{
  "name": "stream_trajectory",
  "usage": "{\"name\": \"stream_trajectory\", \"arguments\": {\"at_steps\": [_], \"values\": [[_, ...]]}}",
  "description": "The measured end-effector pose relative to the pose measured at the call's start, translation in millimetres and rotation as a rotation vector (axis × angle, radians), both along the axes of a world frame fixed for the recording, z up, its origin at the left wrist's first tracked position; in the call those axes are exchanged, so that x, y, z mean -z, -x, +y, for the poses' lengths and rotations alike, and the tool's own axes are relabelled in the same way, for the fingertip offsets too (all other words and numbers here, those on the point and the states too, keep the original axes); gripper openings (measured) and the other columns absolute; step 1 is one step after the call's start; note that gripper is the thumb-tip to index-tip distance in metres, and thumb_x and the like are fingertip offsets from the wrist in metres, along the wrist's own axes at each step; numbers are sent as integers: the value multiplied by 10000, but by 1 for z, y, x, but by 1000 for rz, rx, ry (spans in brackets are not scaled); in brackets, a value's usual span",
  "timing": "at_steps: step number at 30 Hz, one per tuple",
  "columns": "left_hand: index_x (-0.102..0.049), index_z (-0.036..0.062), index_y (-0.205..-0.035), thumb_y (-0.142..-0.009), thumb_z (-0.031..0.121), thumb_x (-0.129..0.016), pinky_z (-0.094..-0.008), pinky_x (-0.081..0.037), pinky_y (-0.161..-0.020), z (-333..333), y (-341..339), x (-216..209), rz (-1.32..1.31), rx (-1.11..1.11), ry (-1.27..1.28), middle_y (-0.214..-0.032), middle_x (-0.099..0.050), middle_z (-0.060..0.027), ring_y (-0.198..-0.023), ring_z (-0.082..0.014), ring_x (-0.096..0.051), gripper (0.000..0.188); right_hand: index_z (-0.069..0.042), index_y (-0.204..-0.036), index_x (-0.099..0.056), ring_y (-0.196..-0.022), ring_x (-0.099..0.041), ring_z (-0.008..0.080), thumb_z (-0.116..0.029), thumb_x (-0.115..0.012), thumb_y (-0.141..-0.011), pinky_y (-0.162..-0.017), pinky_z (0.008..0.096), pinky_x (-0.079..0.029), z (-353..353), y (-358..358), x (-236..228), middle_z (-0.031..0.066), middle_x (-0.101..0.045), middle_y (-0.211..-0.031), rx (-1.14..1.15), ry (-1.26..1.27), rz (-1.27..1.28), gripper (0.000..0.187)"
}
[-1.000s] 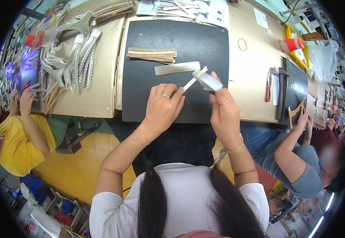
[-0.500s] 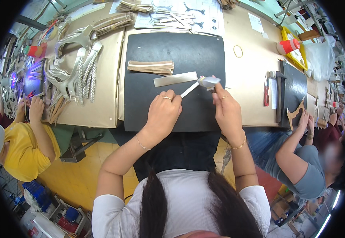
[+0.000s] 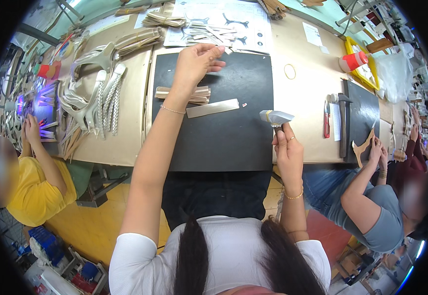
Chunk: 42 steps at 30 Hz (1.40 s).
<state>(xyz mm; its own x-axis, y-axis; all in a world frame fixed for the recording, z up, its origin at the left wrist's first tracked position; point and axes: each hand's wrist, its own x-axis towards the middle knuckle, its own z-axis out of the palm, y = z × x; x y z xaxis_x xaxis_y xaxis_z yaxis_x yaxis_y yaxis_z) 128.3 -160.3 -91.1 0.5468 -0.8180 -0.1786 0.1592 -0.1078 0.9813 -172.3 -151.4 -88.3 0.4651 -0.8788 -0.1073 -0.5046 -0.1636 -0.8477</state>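
Observation:
My left hand reaches over the far edge of the black mat, fingers apart and nothing seen in them. Just beyond its fingers, several thin white strips lie on a printed drawing sheet. Closed around a dark handle, my right hand holds up a tool with its head wrapped in grey-white film and a yellowish band; the film hides its kind. A flat pale strip lies mid-mat. Behind it, a stack of brown-and-white strips is partly covered by my left forearm.
Braided straps and cream pieces lie at left, near strip bundles. On the right are a rubber band, a red-handled tool, a hammer and a red-white cup. Co-workers sit on both sides.
My left hand has let go of the narrow white strip and moved forward to the sheet. My right hand has shifted right and slightly down with the wrapped tool.

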Motion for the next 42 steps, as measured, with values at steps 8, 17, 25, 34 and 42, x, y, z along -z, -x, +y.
{"name": "stream_trajectory", "arguments": {"at_steps": [8,17,25,34,42], "values": [[-760,46,-978,-834,115,-777,-407,-500,-822,55,52,10,-1300,285,-131,-944,-652,-118,-887,-307,-636,161,42,-1420,-545,-674,-549,163,-146,-497,-1091,-651,309,-473,3,0,2,86,-557,-728,5,7,14,382],[-667,44,-914,-799,47,-760,-417,-473,-838,109,93,27,-1294,329,54,-1014,-620,-102,-903,-294,-603,148,23,-1438,-544,-645,-472,85,-186,-486,-1105,-590,250,-408,10,-2,0,19,-533,-762,-21,16,-34,397],[-701,17,-1164,-816,59,-742,-442,-456,-955,140,109,44,-1426,267,58,-1238,-651,-126,-1168,-294,-603,353,-36,-1425,-569,-693,-658,287,-123,-578,-1035,-670,368,-544,20,-30,4,148,-662,-873,-203,254,-13,400],[-678,-91,-1165,-822,95,-643,-410,-474,-927,158,137,35,-1428,295,-26,-1230,-655,-217,-1077,-303,-614,392,-181,-1469,-564,-593,-662,285,-221,-591,-1011,-537,402,-552,13,-81,-1,82,-609,-793,-507,523,289,461],[-721,25,-1062,-815,94,-757,-392,-454,-771,164,134,30,-1313,322,-1,-967,-622,-72,-860,-254,-578,259,-161,-1454,-567,-660,-671,311,-184,-606,-1004,-593,406,-551,3,-74,-3,101,-625,-818,-467,545,227,452]]}}
